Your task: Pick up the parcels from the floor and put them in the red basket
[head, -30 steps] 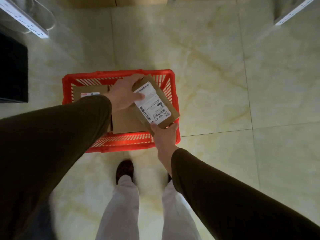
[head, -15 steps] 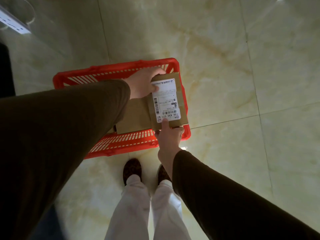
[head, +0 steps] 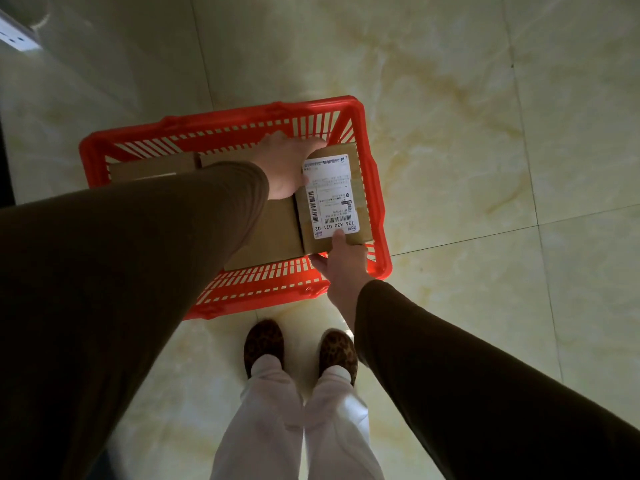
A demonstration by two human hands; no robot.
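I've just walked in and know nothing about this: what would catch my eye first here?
The bright red basket on the pale marble floor stands out at once. Inside it, at its right end, both hands grip a cardboard parcel with a white shipping label: the left hand at its far end, the right hand at its near end.

Red slotted plastic basket (head: pixel 378 216) on pale marbled tile floor (head: pixel 467 150), just ahead of my leopard-print slippers (head: pixel 264 341). My left hand (head: pixel 287 168) grips far end of brown cardboard parcel with white shipping label (head: pixel 360 209); my right hand (head: pixel 346 265) holds near end, thumb on label. Parcel sits at basket's right side, beside plain brown cardboard box (head: pixel 266 230). More cardboard boxes (head: pixel 152 168) at basket's left, partly behind my dark sleeve (head: pixel 138 258).
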